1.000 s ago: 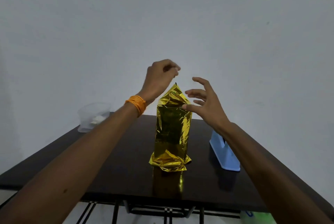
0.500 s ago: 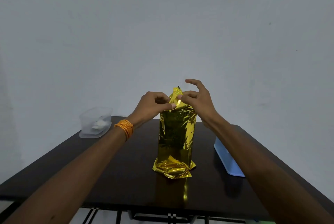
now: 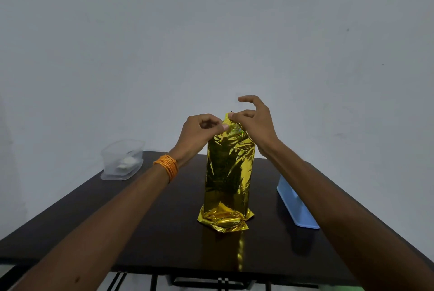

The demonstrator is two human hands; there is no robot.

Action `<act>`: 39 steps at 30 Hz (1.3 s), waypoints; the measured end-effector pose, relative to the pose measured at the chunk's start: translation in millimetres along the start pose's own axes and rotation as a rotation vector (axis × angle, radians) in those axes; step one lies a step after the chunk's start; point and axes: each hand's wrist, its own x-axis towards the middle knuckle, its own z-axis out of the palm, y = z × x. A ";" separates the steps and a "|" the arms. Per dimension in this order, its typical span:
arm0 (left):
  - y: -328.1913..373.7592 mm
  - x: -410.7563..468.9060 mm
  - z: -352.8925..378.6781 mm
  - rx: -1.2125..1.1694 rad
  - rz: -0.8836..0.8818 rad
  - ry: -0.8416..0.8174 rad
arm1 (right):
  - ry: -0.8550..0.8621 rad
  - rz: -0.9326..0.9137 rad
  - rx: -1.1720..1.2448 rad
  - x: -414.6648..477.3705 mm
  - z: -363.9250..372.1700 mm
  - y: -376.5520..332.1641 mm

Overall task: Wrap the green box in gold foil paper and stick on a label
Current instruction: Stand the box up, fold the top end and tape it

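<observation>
Dark table — foil-wrapped box upright; left hand, right hand fingers pinch its top.

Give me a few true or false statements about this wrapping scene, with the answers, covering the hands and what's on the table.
1. The foil-wrapped box stands upright on the dark table. True.
2. The clear container sits to the right of the box. False: it sits at the table's far left corner.
3. The left hand and the right hand both pinch the foil at the box's top. True.
4. The orange band is on the right wrist. False: it is on the left wrist.
5. A blue tray lies on the table to the right of the box. True.
</observation>
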 end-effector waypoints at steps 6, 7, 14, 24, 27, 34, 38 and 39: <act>0.9 -1.7 5.8 0.012 0.037 0.042 | 0.023 0.028 -0.030 3.5 3.5 -4.9; 1.0 -1.4 6.0 0.008 0.032 0.043 | 0.022 0.016 -0.027 3.9 2.8 -5.9; 2.8 -1.1 5.4 -0.042 -0.016 0.038 | -0.115 -0.228 0.034 -6.6 -14.7 -20.7; 1.9 -1.2 6.2 -0.029 -0.030 0.062 | -0.303 -0.221 -0.202 -5.1 -16.9 -18.9; 2.2 -0.9 5.5 -0.022 -0.024 0.050 | -0.330 -0.210 -0.231 0.9 -16.6 -19.8; 1.3 -2.6 4.2 -0.004 -0.017 0.053 | -0.369 -0.211 -0.262 15.2 -19.4 -25.0; 2.2 -2.7 5.4 0.001 -0.017 0.060 | -0.385 -0.228 -0.267 19.6 -20.8 -28.1; 2.6 -2.6 5.9 0.006 -0.014 0.061 | -0.386 -0.236 -0.281 20.2 -20.9 -28.0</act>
